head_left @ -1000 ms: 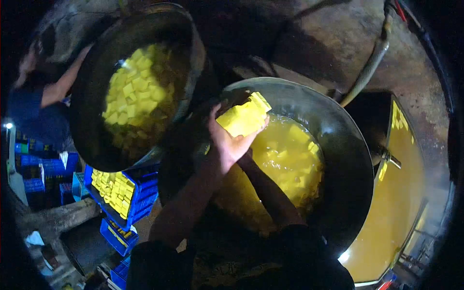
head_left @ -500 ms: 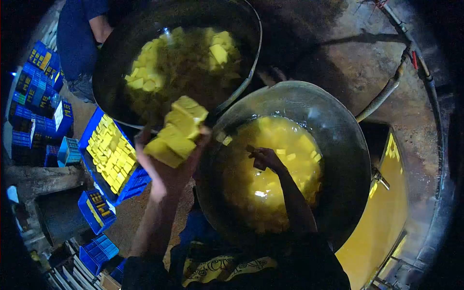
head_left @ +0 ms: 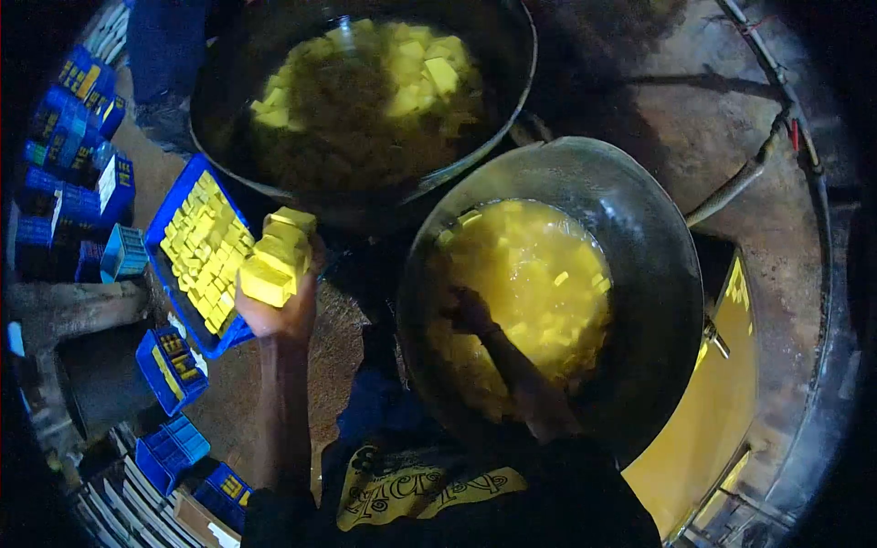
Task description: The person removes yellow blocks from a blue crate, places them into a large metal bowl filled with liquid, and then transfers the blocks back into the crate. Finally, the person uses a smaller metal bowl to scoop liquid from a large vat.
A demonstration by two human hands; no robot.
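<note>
My left hand [head_left: 285, 315] is closed around a small stack of yellow tofu blocks [head_left: 274, 265], held up beside a blue crate [head_left: 227, 338]. Rows of small yellow tofu pieces [head_left: 206, 247] fill that crate. Over at the right, my right hand [head_left: 470, 312] reaches down into a large dark wok [head_left: 662, 292], its fingers apart and dim at the left side of the cloudy yellow liquid [head_left: 521, 265]. Tofu pieces [head_left: 561, 279] float in this liquid.
Behind stands a second large pan [head_left: 498, 137] with tofu in dark liquid. Blue crates [head_left: 174, 370] are stacked along the left. A vat of yellow liquid [head_left: 703, 438] lies at the lower right, and a hose [head_left: 731, 194] runs behind the wok.
My left hand has moved left and slightly down with the tofu blocks, from before the rear pan to the crate's edge. My right hand has shifted left and lower in the wok.
</note>
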